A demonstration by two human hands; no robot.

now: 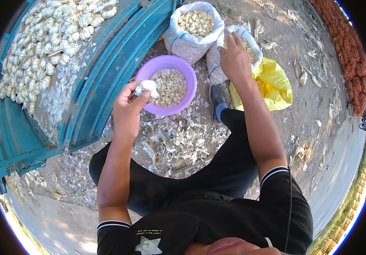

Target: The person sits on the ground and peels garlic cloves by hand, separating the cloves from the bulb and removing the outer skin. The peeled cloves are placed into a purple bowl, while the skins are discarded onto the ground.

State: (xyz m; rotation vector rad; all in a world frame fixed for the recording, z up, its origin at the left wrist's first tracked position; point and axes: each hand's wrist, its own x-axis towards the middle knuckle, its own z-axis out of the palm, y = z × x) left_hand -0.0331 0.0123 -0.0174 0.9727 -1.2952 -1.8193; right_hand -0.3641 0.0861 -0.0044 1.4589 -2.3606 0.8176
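My left hand (128,103) pinches a partly broken garlic bulb (147,88) between thumb and fingers, above the left rim of a purple plastic basin (190,85). Garlic cloves (170,89) and bits of skin cover the basin's bottom. My right hand (236,59) reaches over the mouth of a white woven sack (214,65) that holds garlic cloves (252,54). Its thumb and fingers are spread, with nothing seen between them; the palm side is hidden. Beside it, another white woven sack (183,47) is filled with garlic cloves (196,24).
Garlic bulbs (55,38) are heaped on a blue metal truck bed (106,76) at left. A yellow bag (277,92) with small yellow pieces stands by my shoe (218,102). Garlic skins (183,140) litter the ground. Reddish net sacks (352,63) are stacked far right.
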